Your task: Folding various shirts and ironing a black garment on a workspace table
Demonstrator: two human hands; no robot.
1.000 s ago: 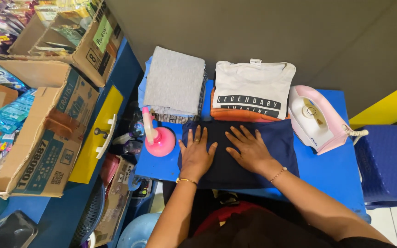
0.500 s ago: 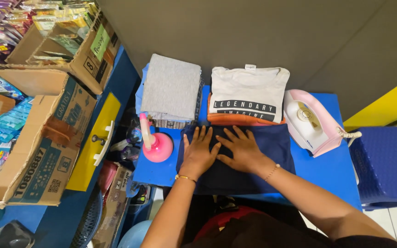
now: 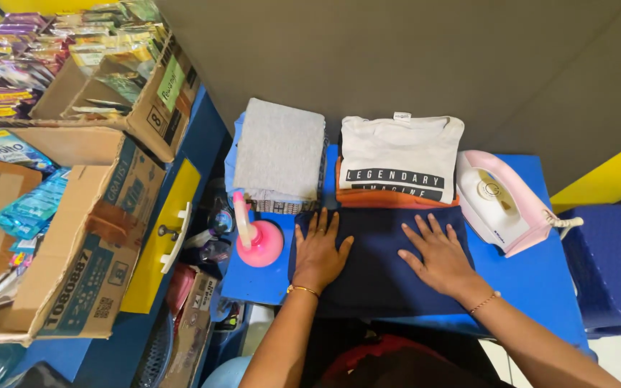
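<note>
Both hands flat, fingers spread, grasping nothing: left hand and right hand press on dark navy cloth at near-centre of blue surface. Pink iron right; folded white shirt beyond.

Brown cardboard boxes left, possibly sachet packets inside

Both hands lay flat on a cloth on the counter, left hand beside right hand. Behind it sat two folded stacks; an iron stood right, a bottle left.
</note>
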